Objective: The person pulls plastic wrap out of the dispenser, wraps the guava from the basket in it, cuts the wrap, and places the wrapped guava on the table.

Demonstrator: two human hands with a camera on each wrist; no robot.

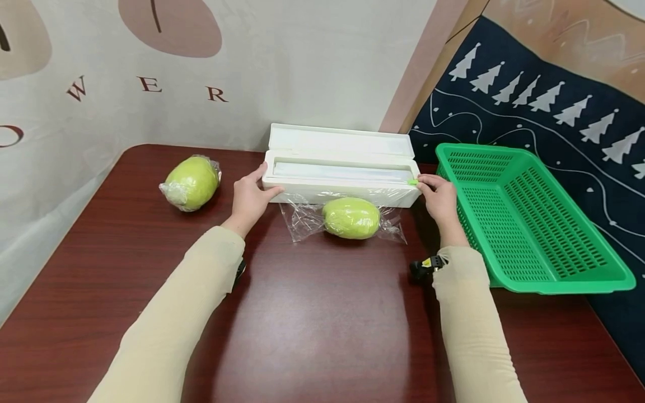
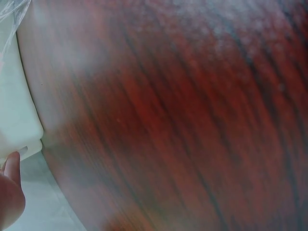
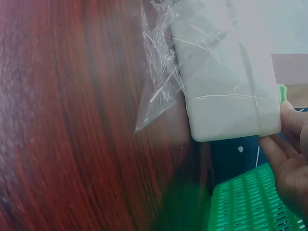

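Observation:
A white cling film dispenser box point(image 1: 342, 193) stands near the table's back edge with its lid point(image 1: 340, 141) up. My left hand point(image 1: 250, 198) grips its left end, thumb at the front. At the right end, my right hand point(image 1: 439, 198) holds the small green slide cutter point(image 1: 413, 182); in the right wrist view its other fingers touch the end of the box. Clear cling film point(image 1: 302, 221) comes down over the box's front. A yellow-green melon-like fruit point(image 1: 351, 218) lies in front with film about it. The left wrist view shows only part of the left hand point(image 2: 12, 192).
Another film-wrapped yellow-green fruit point(image 1: 190, 183) sits at the back left of the brown table point(image 1: 312, 336). On the right stands a green slotted plastic basket point(image 1: 524, 224), close to my right forearm. A printed cloth wall point(image 1: 302, 67) rises behind the table.

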